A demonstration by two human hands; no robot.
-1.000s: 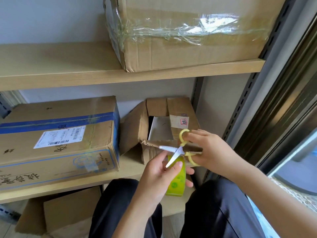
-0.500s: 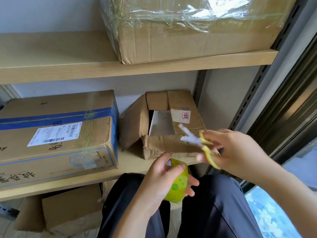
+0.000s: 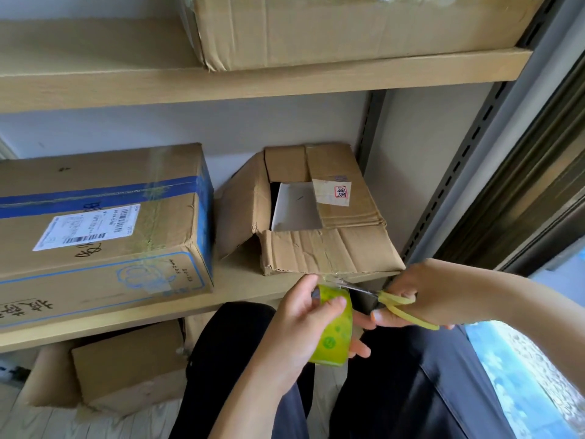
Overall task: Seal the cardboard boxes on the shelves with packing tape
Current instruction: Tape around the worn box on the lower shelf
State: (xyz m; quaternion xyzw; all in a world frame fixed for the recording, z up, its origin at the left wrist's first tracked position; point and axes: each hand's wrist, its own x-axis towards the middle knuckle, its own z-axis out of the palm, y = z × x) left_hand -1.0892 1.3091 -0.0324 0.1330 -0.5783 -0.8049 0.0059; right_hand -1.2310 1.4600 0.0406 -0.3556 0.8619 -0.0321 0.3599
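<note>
A big box [image 3: 98, 223] with a blue stripe and a shiny tape band sat on the left of the wooden shelf [image 3: 253, 288]. Beside it, a small gap away, sat a crumpled small box [image 3: 319, 229] with its flaps open. Just under its front edge, the left hand [image 3: 300, 324] gripped a round yellow-green tape roll [image 3: 337, 327]. The right hand [image 3: 424, 296] held yellow scissors [image 3: 392, 304], blades at the clear tape.

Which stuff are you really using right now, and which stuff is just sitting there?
Using:
- tape roll in the left hand
- yellow scissors in the right hand
- open small box

Just sitting there:
- big blue-striped box
- top-shelf box
- box under the shelf
</note>
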